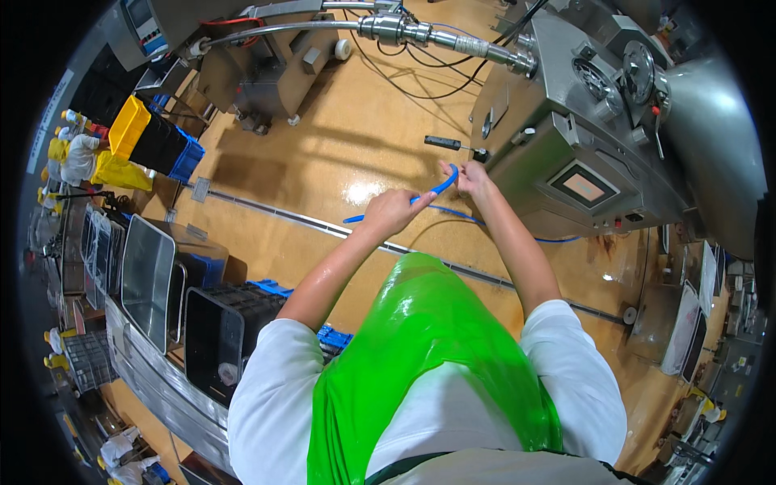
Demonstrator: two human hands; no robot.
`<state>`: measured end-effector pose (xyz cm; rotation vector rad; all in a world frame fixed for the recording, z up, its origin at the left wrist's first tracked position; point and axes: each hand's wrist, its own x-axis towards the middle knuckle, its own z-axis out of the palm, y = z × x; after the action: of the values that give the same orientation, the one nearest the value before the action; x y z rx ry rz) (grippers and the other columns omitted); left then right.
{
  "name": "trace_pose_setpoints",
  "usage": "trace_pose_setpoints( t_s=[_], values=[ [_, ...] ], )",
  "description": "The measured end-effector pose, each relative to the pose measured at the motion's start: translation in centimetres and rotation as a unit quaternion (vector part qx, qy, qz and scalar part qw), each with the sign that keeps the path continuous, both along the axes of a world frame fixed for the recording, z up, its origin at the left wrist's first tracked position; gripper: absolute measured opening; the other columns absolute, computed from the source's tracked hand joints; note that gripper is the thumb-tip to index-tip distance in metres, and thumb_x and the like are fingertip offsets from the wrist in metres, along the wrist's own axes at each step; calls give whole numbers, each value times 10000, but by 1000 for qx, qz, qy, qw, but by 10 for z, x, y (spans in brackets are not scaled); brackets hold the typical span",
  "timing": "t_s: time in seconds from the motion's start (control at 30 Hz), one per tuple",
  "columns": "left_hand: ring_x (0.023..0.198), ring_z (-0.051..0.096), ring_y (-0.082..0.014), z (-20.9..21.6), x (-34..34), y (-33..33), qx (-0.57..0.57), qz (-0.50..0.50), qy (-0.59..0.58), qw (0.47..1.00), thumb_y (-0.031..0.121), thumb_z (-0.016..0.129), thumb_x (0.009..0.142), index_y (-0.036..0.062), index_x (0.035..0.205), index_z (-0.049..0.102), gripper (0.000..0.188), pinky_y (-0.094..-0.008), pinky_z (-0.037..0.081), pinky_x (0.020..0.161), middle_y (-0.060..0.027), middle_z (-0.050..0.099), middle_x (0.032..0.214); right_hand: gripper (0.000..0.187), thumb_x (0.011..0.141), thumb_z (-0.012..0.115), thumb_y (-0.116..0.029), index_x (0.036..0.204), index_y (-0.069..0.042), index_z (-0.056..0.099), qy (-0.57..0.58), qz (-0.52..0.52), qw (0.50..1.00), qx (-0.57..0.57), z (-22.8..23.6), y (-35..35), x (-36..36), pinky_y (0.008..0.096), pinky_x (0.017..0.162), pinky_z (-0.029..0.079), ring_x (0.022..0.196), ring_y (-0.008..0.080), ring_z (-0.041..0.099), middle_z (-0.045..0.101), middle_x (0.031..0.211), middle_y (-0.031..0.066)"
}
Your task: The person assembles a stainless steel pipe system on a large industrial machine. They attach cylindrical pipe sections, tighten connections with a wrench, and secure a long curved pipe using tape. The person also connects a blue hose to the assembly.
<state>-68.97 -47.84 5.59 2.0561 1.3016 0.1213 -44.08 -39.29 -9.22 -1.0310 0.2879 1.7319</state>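
Note:
A thin blue hose (pixel 443 187) is between my hands, out in front of my green apron (pixel 440 323). My left hand (pixel 390 212) is closed around it, and a short straight length sticks out on the left past the fist. Up and to the right the hose bends into a curve at my right hand (pixel 470 179), whose fingers curl about the bend; part of that grip is hidden. More blue hose lies on the floor below my right hand and runs toward the steel machine. Just beyond my hands is a black handle (pixel 443 142) on a metal rod.
A large steel machine (pixel 558 162) with a screen stands close on the right. A steel pipe (pixel 420 32) crosses the far side. Steel tubs (pixel 145 259) and a black bin (pixel 212 339) stand left. A drain channel (pixel 299 224) crosses the wet floor. Several people work far left.

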Motion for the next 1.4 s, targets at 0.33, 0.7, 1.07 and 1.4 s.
trace_pose_setpoints(
  t_s=[0.33,0.7,1.07,1.4],
  values=[
    [548,490,-293,-13,27,72,-47,83,-231,968,548,398,989,-26,779,577,637,-423,409,568,-164,506,588,249,938,339,-84,698,-85,405,-72,126,981,127,127,130,-21,216,361,264,416,72,275,337,561,-22],
    [486,385,-197,-14,37,187,57,77,-175,980,454,541,956,5,703,554,515,-385,318,482,-108,402,514,276,889,472,-159,614,-178,461,-72,290,954,6,8,167,-7,209,345,241,383,56,367,403,479,-59],
    [491,475,-283,-13,66,244,-117,-77,-156,978,403,547,953,12,752,575,440,-411,367,510,-169,500,561,145,933,620,-275,912,-132,621,-37,244,969,-1,-11,135,25,201,409,439,443,77,501,541,591,-30],
    [542,392,-164,-72,7,340,-243,-115,-146,952,396,537,969,23,715,501,453,-355,337,529,-71,402,557,148,949,610,-338,925,-194,585,-130,203,966,-96,-35,169,-7,208,451,425,534,60,538,530,659,-61]
  ],
)
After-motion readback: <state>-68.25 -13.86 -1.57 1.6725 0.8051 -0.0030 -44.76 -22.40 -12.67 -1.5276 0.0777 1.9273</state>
